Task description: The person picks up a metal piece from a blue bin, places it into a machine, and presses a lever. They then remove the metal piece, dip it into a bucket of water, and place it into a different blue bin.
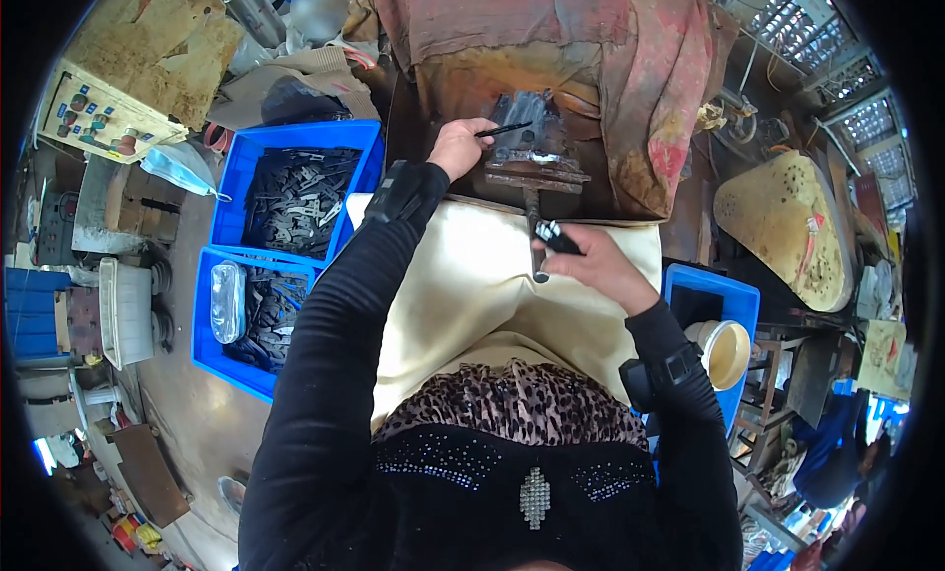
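Note:
My left hand (pixel 460 148) pinches a thin dark strip-shaped piece (pixel 506 130) by its left end. The strip's free end points right, over a greasy metal clamping fixture (pixel 536 162) that looks like a vise. From the fixture a dark metal bar (pixel 533 209) runs toward me and ends in a rounded tip. Beside that bar, my right hand (pixel 596 266) is closed on a small black and white object (pixel 557 238), whose kind I cannot make out. Whether the right fingers also touch the bar is not clear.
Two blue bins (pixel 232 212) at my left hold many dark metal pieces; a clear plastic container (pixel 227 302) lies in the nearer one. A stained cloth (pixel 645 108) hangs around the fixture. Cream fabric (pixel 443 276) covers my lap. To the right, a cream bucket (pixel 726 354) sits in a blue bin (pixel 736 297).

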Demonstrator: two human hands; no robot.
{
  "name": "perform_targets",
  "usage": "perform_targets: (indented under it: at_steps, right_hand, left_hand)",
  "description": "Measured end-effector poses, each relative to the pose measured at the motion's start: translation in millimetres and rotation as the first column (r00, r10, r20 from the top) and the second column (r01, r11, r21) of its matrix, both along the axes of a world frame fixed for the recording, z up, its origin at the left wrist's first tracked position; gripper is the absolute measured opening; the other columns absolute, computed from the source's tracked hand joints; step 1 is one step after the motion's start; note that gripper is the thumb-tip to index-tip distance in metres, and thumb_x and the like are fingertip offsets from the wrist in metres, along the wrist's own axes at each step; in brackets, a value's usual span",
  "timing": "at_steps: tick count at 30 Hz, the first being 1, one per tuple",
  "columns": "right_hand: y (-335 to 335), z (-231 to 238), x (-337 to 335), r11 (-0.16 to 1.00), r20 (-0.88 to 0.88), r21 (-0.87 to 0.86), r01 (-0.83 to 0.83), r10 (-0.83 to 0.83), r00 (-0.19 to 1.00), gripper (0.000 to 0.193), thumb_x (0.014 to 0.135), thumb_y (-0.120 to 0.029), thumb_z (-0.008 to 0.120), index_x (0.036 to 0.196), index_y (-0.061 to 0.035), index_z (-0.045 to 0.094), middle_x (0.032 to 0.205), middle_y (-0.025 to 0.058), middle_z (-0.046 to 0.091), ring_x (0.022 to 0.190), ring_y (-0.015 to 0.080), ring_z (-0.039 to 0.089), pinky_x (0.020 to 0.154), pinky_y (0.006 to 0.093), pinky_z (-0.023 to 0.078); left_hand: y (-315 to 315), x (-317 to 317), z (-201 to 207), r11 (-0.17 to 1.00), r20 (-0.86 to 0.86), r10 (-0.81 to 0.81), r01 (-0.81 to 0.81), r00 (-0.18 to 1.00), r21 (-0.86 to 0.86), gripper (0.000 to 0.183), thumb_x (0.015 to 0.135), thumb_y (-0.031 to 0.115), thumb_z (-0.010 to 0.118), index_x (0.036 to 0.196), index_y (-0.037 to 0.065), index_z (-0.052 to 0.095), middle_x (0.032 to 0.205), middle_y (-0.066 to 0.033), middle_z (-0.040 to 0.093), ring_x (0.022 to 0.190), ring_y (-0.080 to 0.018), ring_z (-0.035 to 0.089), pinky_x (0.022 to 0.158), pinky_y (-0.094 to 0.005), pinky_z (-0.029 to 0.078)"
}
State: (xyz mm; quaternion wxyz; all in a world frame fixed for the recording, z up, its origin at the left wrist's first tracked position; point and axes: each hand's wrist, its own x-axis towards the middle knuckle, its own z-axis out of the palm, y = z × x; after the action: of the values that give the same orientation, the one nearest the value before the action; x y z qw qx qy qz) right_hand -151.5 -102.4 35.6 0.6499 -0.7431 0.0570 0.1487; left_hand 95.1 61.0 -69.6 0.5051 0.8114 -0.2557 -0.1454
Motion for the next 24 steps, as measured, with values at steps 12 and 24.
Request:
perform_targets:
  at_steps: [12, 24]
  right_hand:
    - [17.7, 5.0, -18.2, 0.959, 0.109, -0.219, -0.178, 0.205, 0.973, 0.037, 0.079, -0.012, 0.078, 0.112, -0.0007, 0.063, 0.087, 0.003, 0.066, 0.078, 0.0077, 0.057, 0.073, 0.0257, 0.049]
    - [24.5, 3.3, -21.8, 0.835, 0.397, -0.549, -0.029, 0.291, 0.87, 0.028, 0.079, -0.018, 0.075, 0.103, -0.006, 0.066, 0.087, 0.0113, 0.068, 0.076, 0.0266, 0.066, 0.067, 0.0317, 0.052]
  left_hand:
    - [-4.4, 8.9, -14.8, 0.931, 0.225, -0.334, 0.283, 0.915, 0.232, 0.049, 0.076, -0.008, 0.048, 0.111, 0.017, 0.07, 0.108, -0.0151, 0.067, 0.103, -0.034, 0.061, 0.091, -0.0347, 0.047]
    - [12.1, 0.4, 21.8, 0.902, 0.379, -0.394, 0.272, 0.837, 0.336, 0.038, 0.078, -0.003, 0.056, 0.109, 0.014, 0.07, 0.103, -0.014, 0.066, 0.101, -0.0339, 0.06, 0.088, -0.0383, 0.048]
